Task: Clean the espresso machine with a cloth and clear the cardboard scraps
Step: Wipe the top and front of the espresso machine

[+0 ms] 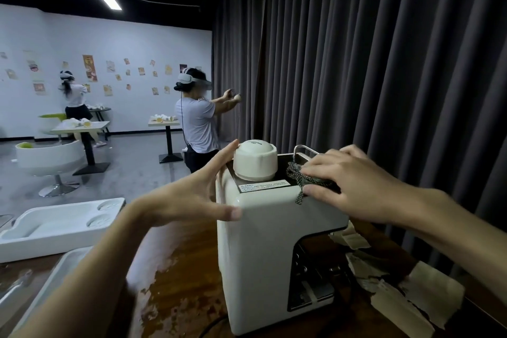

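A cream-white espresso machine [263, 250] stands on the dark wooden table, with a round white cap [256, 159] on its top. My left hand [189, 195] is spread with straight fingers against the machine's left side, thumb on the front corner. My right hand [348, 178] presses a dark patterned cloth [297, 177] onto the machine's top right, fingers curled over it. Torn cardboard scraps [406, 291] lie on the table to the right of the machine, partly hidden under my right forearm.
A white foam packing tray [55, 228] lies at the left, with a second tray edge [55, 277] nearer me. A dark curtain [384, 63] hangs right behind the machine. Two people in headsets stand among small tables farther back.
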A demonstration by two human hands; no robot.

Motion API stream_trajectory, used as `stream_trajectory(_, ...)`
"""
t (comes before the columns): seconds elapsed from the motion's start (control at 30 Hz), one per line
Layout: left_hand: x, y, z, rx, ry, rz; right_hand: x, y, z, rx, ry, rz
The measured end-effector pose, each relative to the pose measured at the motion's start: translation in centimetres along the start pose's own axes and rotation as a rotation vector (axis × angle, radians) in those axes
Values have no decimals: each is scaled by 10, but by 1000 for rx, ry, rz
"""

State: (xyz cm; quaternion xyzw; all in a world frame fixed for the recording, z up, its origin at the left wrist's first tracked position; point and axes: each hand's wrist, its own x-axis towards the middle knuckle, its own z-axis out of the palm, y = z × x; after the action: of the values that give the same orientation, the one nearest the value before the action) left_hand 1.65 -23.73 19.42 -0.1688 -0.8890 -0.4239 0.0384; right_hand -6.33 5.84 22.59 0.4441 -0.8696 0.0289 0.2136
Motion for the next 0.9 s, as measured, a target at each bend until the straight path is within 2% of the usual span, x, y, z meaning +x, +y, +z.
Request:
stream_trajectory(0.17, 16, -5, -12, 37, -71, 39, 3, -31, 9, 1, 172, -103)
stream_trajectory(0.3, 17, -9, -9, 37, -35, 79, 7, -60, 20, 60, 248, -187)
stream_trajectory(0.47, 10, 1, 10, 96, 37, 106, -2, -55, 27, 62, 339, -167)
stream_trajectory(0.53, 9, 4, 18, 254, 117, 112, -10, -50, 28, 81, 403, -118)
stream_trajectory(0.6, 8, 6, 13, 361, 103, 94, -15, -51, 29, 87, 449, -58)
stream_trajectory(0.67, 9, 6, 6, 277, 72, 93, -18, -55, 29, 93, 443, -4)
stream_trajectory(0.77, 9, -1, 11, 117, 119, 139, -22, -61, 33, 69, 359, 45)
stream_trajectory(0.9, 2, -5, 27, 68, 205, 114, -24, -56, 39, 189, 333, 3)
